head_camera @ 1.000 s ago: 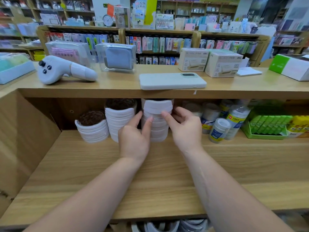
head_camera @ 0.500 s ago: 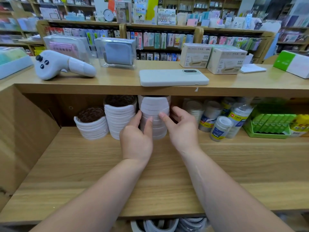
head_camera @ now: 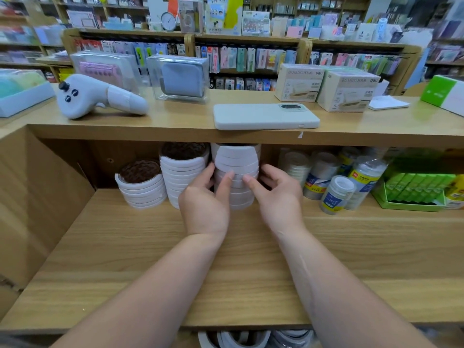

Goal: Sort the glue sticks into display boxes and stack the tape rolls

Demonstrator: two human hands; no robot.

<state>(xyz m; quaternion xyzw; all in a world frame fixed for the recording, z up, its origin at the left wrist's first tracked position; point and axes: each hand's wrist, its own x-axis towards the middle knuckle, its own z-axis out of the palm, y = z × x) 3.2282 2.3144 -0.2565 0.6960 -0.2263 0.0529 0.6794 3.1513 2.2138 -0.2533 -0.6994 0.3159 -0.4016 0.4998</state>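
Note:
Three stacks of white tape rolls stand at the back of the wooden shelf [head_camera: 175, 259]: a short stack [head_camera: 141, 192], a taller stack [head_camera: 183, 169] and the tallest stack [head_camera: 236, 159], whose top reaches the shelf above. My left hand [head_camera: 204, 204] grips the tallest stack from its left side with the thumb on the front. My right hand [head_camera: 277, 199] grips it from the right, fingers curled round the rolls. A green display box of glue sticks [head_camera: 414, 192] sits at the far right of the same shelf.
Wrapped sleeves of clear tape [head_camera: 336, 194] stand just right of my right hand. On the upper shelf lie a phone [head_camera: 266, 116], a white controller [head_camera: 95, 96] and boxed goods. More tape rolls [head_camera: 241, 339] show below the shelf's front edge.
Both hands stay cupped round the tallest stack. They and the stack have edged slightly deeper under the upper shelf.

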